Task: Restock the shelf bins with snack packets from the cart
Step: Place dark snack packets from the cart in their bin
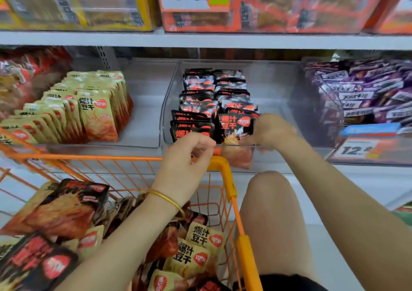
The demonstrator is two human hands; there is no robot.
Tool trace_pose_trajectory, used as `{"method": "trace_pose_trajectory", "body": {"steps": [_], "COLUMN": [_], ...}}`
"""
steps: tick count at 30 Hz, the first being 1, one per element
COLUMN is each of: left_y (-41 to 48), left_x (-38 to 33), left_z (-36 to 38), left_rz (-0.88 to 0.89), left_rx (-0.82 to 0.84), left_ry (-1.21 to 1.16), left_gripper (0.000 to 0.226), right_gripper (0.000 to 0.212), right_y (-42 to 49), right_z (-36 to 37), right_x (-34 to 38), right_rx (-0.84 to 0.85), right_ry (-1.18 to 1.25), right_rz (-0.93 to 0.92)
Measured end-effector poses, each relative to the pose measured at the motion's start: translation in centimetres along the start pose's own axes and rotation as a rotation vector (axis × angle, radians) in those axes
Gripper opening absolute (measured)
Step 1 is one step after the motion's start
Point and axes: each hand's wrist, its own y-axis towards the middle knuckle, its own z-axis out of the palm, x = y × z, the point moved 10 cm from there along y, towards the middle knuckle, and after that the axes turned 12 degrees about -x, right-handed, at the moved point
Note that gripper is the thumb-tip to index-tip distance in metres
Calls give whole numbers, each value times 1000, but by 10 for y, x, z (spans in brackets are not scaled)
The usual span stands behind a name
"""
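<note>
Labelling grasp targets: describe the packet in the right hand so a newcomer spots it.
Middle shelf, clear bin between the beige packets and the purple packets. It holds two rows of black packets; yours is the front packet of the right row, the only one the right hand pinches.

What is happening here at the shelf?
A person is restocking the clear bin with black packets, which stand in two rows. The right hand grips the front black packet of the right row. The left hand, fingers curled, is at the left row's front; its hold is unclear. More packets lie in the orange cart.
</note>
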Motion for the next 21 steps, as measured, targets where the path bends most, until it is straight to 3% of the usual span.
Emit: {"method": "trace_pose_trajectory", "body": {"steps": [3,5,7,9,12,16,18,21], "left_y": [-1,-2,-4,-6,-12,-22,-25,-26], "left_x": [4,11,25,42,67,85,89,93], "left_z": [-9,-18,-27,-37,-48,-55,-56,-56], "left_rz": [-17,-34,-75,-117,-171,-187,-207,-235], "left_rx": [50,89,143,203,290,317,306,312], "left_ry": [56,125,215,309,492,648,620,609], "left_gripper": [16,14,11,12,8,8,8,11], "right_gripper": [48,46,37,24,12,17,21,29], "right_y": [0,-11,-35,-71,-118,-160,-167,-176], "right_z": [-1,-19,-48,-66,-40,68,115,163], "right_x": [-6,-2,20,58,124,172,169,152], "right_rx": [6,-101,-287,-336,-48,560,765,980], "right_ry": [3,1,84,291,421,95,36,48], "right_rz": [22,4,-108,-266,-510,-692,-603,-322]}}
